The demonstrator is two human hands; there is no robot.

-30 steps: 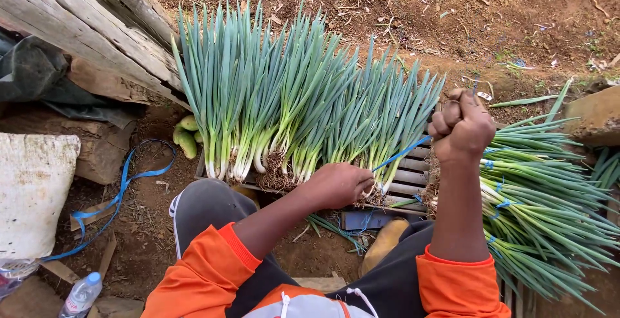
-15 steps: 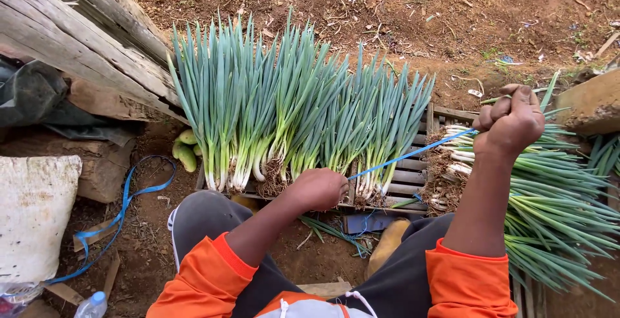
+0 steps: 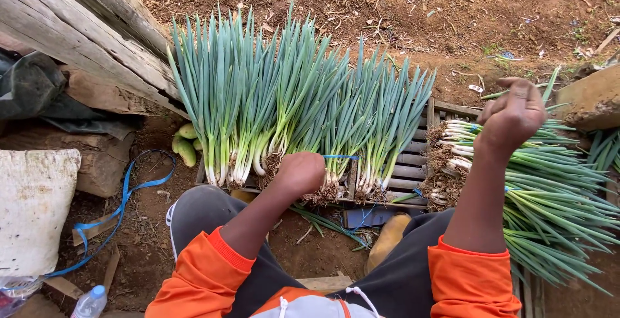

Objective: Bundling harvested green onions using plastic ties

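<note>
Now our right hand (image 3: 513, 114), raised at two o'clock, has opened, dropping the blue strap (image 3: 339, 157); our left hand (image 3: 300, 172) fists the upright green-onion bundle (image 3: 290, 111), seemingly tied.

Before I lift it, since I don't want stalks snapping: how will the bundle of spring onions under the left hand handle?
The bundle would probably flop: its long thin leaves fan out loosely. The blue strap near the roots by the left hand likely keeps the base together. The leaves look easy to crease.

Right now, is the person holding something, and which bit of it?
The left hand presses the root end of the spring onion bunch, beside its blue tie. The raised right hand shows nothing clearly held.
</note>
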